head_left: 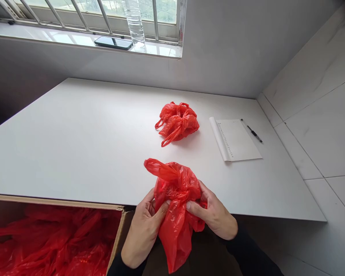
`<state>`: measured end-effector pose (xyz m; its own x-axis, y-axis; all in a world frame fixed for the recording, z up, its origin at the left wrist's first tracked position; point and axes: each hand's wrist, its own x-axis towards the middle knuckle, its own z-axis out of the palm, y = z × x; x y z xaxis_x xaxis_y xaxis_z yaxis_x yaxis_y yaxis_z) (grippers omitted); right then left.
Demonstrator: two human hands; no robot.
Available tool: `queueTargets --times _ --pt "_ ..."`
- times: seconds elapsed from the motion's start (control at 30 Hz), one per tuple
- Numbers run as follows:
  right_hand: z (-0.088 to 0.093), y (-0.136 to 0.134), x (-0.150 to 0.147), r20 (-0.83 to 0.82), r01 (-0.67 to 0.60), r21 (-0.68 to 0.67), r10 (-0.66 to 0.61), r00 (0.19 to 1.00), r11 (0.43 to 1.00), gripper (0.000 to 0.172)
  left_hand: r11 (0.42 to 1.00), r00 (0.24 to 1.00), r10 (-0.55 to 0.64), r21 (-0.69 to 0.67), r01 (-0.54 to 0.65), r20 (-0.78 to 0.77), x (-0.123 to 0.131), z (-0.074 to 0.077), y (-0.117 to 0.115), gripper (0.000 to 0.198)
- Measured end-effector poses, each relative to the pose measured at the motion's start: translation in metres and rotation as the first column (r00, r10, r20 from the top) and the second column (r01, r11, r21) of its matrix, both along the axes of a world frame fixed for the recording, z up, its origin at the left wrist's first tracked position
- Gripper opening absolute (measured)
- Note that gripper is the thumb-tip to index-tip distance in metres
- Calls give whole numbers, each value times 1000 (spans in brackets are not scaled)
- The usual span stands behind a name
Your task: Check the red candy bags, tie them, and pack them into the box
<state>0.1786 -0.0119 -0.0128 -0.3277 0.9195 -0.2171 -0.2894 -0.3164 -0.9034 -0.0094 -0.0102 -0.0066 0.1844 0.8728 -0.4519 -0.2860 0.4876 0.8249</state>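
Observation:
Between my two hands is a red plastic bag (176, 191), knotted near its middle, with one handle loop sticking out to the upper left and a loose end hanging down. My left hand (145, 226) grips its left side, thumb pressed beside the knot. On the right side my right hand (214, 212) holds it the same way, thumb near the knot and fingers behind. The bag is above the table's front edge. What lies inside it is hidden. Farther back on the white table (89, 142) sit tied red plastic bags (179, 124) bunched together.
An open cardboard box (119, 226) full of red plastic bags (60, 241) stands at the lower left. To the right lie a notebook (241, 140) and a pen (254, 134). A phone (113, 42) and a water bottle (135, 25) are on the windowsill behind.

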Motion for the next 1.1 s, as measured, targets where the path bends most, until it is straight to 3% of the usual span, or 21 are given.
queueTargets --times 0.2,0.37,0.43,0.5,0.63,0.73,0.9,1.1 --pt "2 2 0 48 81 6 -81 996 997 37 982 990 -136 124 139 -36 -1 -2 0 58" --pt "3 -1 4 21 -25 20 24 999 1000 53 991 1000 -6 132 5 8 1 -12 1 51" --pt "-1 -2 3 5 -61 -21 61 998 998 63 993 997 67 98 -69 25 1 -14 0 53" --pt "-5 -2 1 -5 -47 -68 46 999 997 62 992 994 108 57 -110 35 2 -13 -2 56" --pt "-12 -1 1 14 76 -77 -75 997 994 53 1000 996 6 12 -7 85 6 -11 -10 67" --pt "-10 -2 4 8 67 -93 -66 998 993 63 1000 993 -14 11 13 120 9 -15 -13 70" --pt "-10 -7 5 23 -16 -159 20 1000 987 89 994 989 66 -93 -53 133 9 -20 -10 77" --pt "-12 -8 -2 62 49 -123 -42 997 991 67 987 988 33 -161 -9 148 13 -8 -12 64"
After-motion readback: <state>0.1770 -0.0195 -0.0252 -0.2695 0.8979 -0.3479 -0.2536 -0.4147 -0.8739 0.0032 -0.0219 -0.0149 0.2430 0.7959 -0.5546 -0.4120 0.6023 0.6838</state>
